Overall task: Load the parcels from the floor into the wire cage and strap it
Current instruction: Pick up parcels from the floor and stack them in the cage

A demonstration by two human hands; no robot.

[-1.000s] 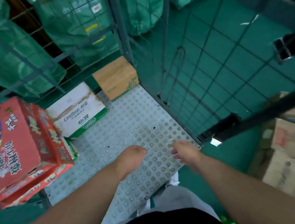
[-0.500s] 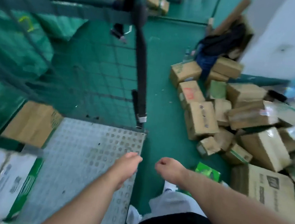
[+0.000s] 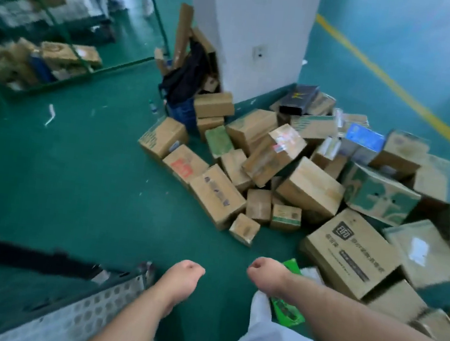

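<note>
Hands: left hand (image 3: pixel 182 275) and right hand (image 3: pixel 262 274) empty, fingers loosely curled, lower centre | Load: heap of brown cardboard parcels (image 3: pixel 309 192) on green floor (image 3: pixel 75 180), centre right, well apart from both hands | Cage: perforated grey steel cage floor (image 3: pixel 93 313), lower left | Risk: tumbled heap judged liable to slide if a low carton was pulled.

- The floor (image 3: pixel 69 179) is coated in glossy green; white scraps (image 3: pixel 50 115) are scattered at left.
- A yellow line (image 3: pixel 398 89) is painted diagonally across it at upper right, where light is reflected palely.
- A white square pillar (image 3: pixel 265 19) is seen at top centre, fitted with a small wall plate (image 3: pixel 258 55).
- A green-framed rack (image 3: pixel 151 2) is noted far left, blurred.
</note>
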